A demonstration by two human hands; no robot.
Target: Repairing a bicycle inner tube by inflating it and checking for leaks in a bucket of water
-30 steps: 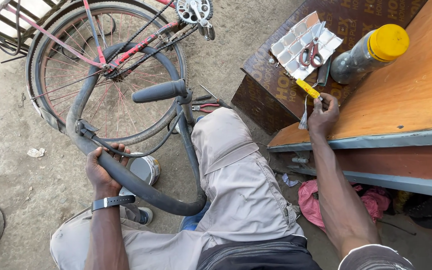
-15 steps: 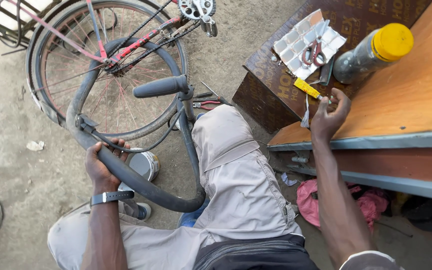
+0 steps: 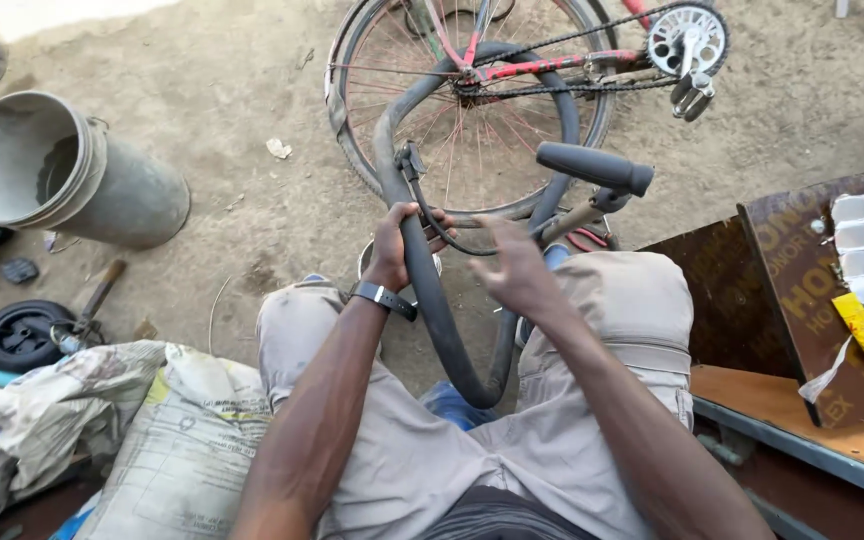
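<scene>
Currently gripping black inner tube [image 3: 430, 290] with left hand [image 3: 397, 245], fingers wrapped shut around it at centre frame. Holding right hand [image 3: 514, 268] just beside, at 3 o'clock of the left, fingers spread apart, motion-blurred, clasping nothing; contact with tube not resolvable. Tube looping down between knees and up around bicycle wheel [image 3: 472, 100] at 12 o'clock. Black handlebar grip [image 3: 594, 167] lying at 1 o'clock. Grey bucket [image 3: 62, 170] tilting at 10 o'clock. Yellow glue tube [image 3: 860, 325] resting on brown board [image 3: 802, 290] at 3 o'clock.
</scene>
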